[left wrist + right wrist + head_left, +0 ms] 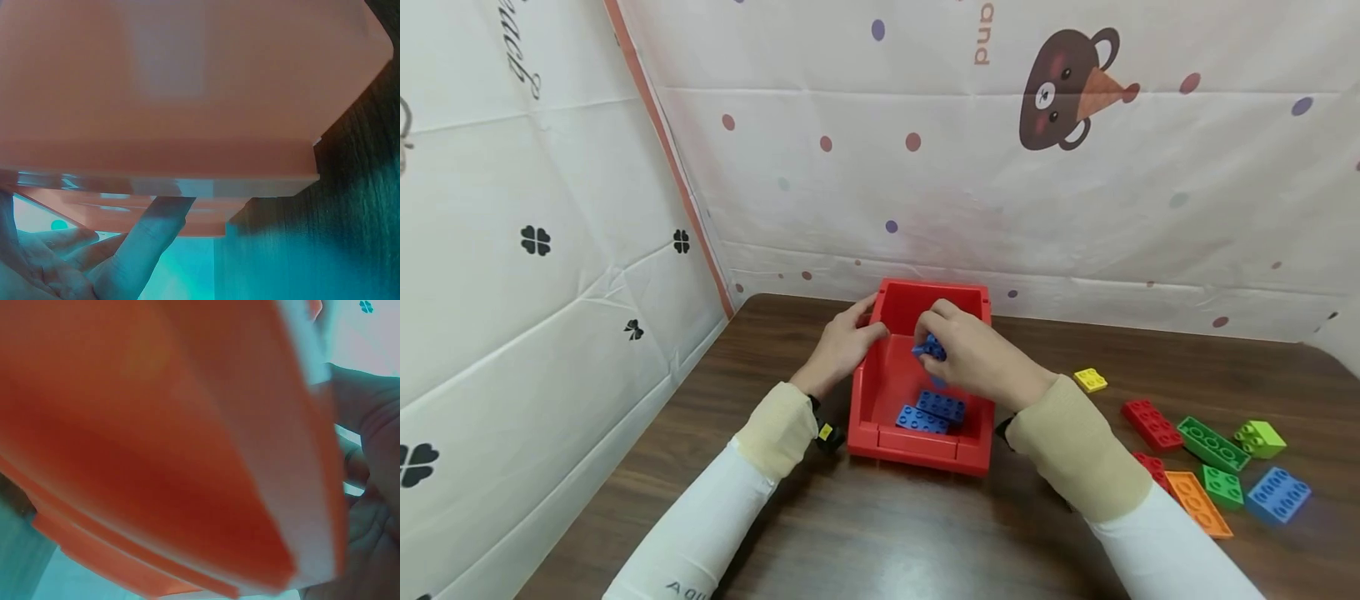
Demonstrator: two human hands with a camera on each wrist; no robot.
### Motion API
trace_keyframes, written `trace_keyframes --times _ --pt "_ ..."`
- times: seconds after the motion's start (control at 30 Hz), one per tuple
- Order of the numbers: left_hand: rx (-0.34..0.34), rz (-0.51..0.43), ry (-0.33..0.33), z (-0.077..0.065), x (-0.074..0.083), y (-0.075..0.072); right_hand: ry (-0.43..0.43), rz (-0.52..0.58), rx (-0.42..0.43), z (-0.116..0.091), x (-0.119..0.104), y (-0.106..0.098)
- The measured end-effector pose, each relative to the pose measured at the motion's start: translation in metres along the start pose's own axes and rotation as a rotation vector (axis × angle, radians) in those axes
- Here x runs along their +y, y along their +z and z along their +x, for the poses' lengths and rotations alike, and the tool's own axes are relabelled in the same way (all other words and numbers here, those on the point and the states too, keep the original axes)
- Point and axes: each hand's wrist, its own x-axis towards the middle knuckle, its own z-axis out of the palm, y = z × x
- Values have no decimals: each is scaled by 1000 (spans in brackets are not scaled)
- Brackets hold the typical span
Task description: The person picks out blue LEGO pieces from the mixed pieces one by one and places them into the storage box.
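A red plastic bin point(917, 457) stands on the table, with blue toy bricks point(922, 419) lying inside near its front wall. My left hand point(842, 346) grips the bin's left side, thumb at the rim; in the left wrist view the thumb point(150, 234) bends up against the bin wall. Over the inside of the bin, my right hand point(981, 354) pinches a small blue toy brick point(932, 347), partly covered by the fingers. Another bit of blue shows just below that hand. In the right wrist view the bin's wall point(156, 425) hides what the fingers hold.
To the right lie a yellow brick point(1090, 380), red brick point(1152, 425), long green brick point(1213, 443), lime brick point(1259, 439), orange plate point(1198, 504) and blue brick point(1278, 495). A printed cloth point(850, 192) hangs behind the wooden table point(880, 533).
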Motion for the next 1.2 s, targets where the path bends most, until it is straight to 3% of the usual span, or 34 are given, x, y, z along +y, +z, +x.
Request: trace_keyframes --times 0.6,0.9,1.2 --pt "14 24 14 5 2 -4 -141 -133 -144 23 -19 -14" --pt "5 14 6 5 3 -2 -67 -151 -227 41 -24 -19" --pt "9 39 22 4 0 -2 -79 -142 -238 55 -25 -22"
